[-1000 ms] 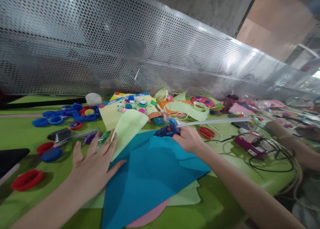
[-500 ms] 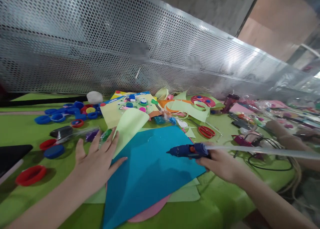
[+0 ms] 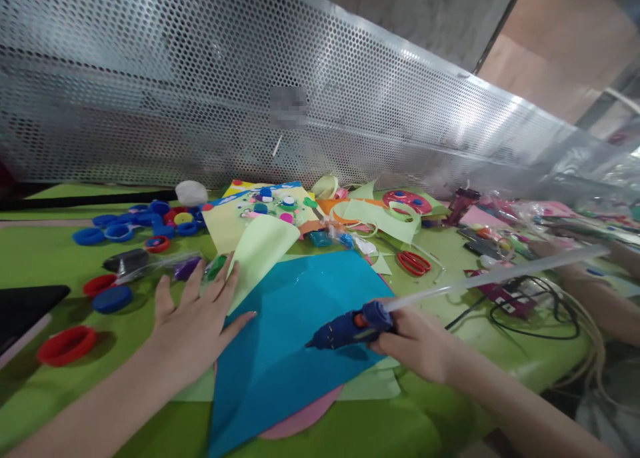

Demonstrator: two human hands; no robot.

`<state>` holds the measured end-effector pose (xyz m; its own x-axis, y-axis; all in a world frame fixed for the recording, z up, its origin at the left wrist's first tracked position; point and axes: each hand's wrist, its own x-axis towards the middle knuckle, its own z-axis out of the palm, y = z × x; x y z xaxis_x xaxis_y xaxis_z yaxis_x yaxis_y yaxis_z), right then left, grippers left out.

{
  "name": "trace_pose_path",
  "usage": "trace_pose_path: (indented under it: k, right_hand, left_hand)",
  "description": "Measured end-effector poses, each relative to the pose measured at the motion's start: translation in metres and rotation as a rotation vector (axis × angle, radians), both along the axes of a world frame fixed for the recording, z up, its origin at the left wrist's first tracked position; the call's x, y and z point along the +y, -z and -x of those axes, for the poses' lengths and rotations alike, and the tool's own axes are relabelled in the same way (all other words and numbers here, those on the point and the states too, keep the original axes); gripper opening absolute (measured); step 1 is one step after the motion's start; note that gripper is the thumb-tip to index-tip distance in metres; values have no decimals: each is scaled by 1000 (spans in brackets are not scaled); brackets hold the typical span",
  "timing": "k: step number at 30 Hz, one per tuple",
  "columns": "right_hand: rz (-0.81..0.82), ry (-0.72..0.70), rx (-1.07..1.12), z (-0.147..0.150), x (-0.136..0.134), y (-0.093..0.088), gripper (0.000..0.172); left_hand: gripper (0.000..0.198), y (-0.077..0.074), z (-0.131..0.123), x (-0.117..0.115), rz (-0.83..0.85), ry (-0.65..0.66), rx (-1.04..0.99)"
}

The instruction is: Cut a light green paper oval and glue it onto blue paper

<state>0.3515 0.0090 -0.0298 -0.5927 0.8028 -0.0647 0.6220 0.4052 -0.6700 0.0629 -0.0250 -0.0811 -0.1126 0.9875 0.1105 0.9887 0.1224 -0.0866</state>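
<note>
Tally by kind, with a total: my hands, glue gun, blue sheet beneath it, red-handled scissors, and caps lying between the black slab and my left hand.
Left hand and right hand: 2
Glue gun: 1
Blue sheet: 1
Red-handled scissors: 1
Red caps: 2
Blue cap: 1
Total: 8

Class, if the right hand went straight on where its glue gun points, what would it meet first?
Probably the blue sheet: the glue gun in the right hand points across it, though any gap between them is hard to judge.
</note>
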Motion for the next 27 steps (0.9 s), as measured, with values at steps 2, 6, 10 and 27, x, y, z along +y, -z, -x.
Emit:
trace_pose_path:
  k: [2,6,10,27]
  right_hand:
    - [-19,-14,-16,0,-1,-2,9]
    - [-20,-27,-5,-4,-3,-7,11]
    - [-61,19,-69,-18,-4,-7,7]
    - [-175,217,-67,-4,60,10,17]
  left_hand:
    - [75,-2,-1,0,11,-4,5]
    - [75,-2,-2,1,13,-3,9]
    - [75,-1,-1,1,17,-2,-3]
    - [75,-1,0,2,45,-19,-19]
